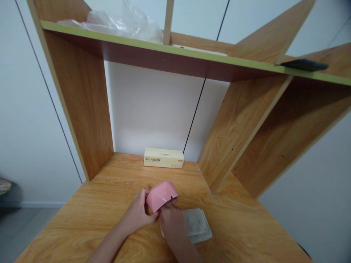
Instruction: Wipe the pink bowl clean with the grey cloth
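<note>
A pink faceted box-like object (pixel 160 195) is tilted up above the wooden desk (pixel 109 204). My left hand (pixel 137 213) grips its left lower edge with curled fingers. My right hand (pixel 171 219) holds its lower right side, fingers closed against it. Just right of my right hand lies a folded grey-white cloth (pixel 199 224), partly under my wrist.
A long cream carton with a red stripe (pixel 163 158) lies at the back of the desk against the white wall. Wooden side panels rise left and right. The shelf above carries crumpled clear plastic (pixel 123 23) and a dark flat object (pixel 304 65).
</note>
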`<state>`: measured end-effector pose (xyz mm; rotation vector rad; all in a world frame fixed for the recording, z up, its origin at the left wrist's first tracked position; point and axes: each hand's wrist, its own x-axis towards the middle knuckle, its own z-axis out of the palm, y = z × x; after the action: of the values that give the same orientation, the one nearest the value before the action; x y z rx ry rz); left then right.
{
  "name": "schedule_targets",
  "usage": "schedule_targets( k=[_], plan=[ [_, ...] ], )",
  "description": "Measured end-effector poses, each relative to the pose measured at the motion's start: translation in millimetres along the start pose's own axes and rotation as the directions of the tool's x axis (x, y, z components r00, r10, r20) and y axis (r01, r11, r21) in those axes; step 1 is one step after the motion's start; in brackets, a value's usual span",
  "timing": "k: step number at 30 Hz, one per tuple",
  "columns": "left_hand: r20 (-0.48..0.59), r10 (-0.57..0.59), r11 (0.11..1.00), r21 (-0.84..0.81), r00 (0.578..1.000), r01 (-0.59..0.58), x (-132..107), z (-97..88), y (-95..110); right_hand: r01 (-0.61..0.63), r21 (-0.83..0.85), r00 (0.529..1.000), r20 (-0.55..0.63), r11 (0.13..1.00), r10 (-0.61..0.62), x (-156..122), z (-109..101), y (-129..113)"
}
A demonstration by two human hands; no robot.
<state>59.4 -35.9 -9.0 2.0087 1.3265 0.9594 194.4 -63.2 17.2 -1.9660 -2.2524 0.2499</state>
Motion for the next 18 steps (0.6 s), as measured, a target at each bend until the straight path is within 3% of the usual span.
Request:
schedule_targets(
  k=[6,9,14,18],
  plan=[
    [-0.005,-0.023,1.0,0.012,1.0,0.023,-2.0,0.2,3.2,-0.076,-0.067,0.991,-0.113,0.995,0.068,-1.7,-1.5,5.7],
    [-0.008,-0.033,0.999,0.011,0.999,0.033,-2.5,1.3,3.0,-0.099,-0.106,0.991,-0.097,0.989,0.089,-1.1,-0.8,5.5],
    [0.008,-0.034,0.999,-0.041,0.999,0.034,-1.0,1.5,-0.8,-0.002,0.023,0.999,-0.049,1.0,0.003,-1.0,3.2,3.5],
    [0.026,-0.045,0.997,-0.069,0.999,0.046,-0.8,0.1,-2.0,-0.074,0.006,0.989,-0.132,0.997,0.074,0.2,1.1,9.5]
  ],
)
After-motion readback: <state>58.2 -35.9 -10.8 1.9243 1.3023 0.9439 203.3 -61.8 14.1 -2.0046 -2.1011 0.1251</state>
